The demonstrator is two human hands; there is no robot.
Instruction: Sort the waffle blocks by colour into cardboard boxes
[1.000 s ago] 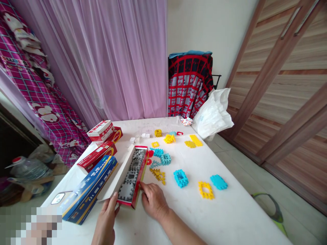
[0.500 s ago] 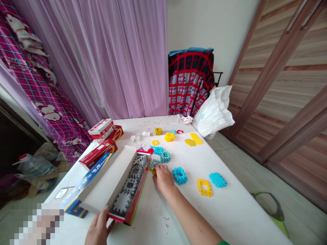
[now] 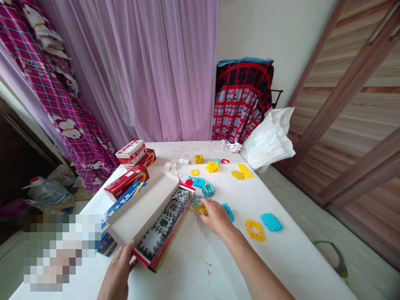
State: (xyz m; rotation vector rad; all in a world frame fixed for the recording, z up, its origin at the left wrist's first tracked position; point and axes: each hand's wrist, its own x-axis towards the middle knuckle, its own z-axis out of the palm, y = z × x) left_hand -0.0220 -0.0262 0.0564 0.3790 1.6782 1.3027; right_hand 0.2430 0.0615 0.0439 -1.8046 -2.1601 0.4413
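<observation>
A long open cardboard box [image 3: 170, 245] with a red and green outer side lies slanted on the table. Grey interlocking plastic blocks [image 3: 164, 221] fill it. At its near corner my left hand [image 3: 118, 268] grips the box between thumb and fingers. Just right of the far end, my right hand [image 3: 217, 216] is closed, its fingertips on a yellow interlocking block [image 3: 200, 209]; part of that block is hidden. Partly covered behind this hand is a blue block [image 3: 228, 211]. Turquoise blocks [image 3: 208, 190] lie beyond the fingers.
Left of the open box stand a blue box [image 3: 126, 198] and red boxes [image 3: 128, 181]. A yellow frame block [image 3: 254, 230] and a blue flat block [image 3: 271, 222] lie to the right. A white plastic bag [image 3: 268, 137] hangs at the far right corner.
The view has shifted, so the scene sits farther right. My right hand has moved slightly right, with the yellow block showing more beside it. My left hand stays on the box.
</observation>
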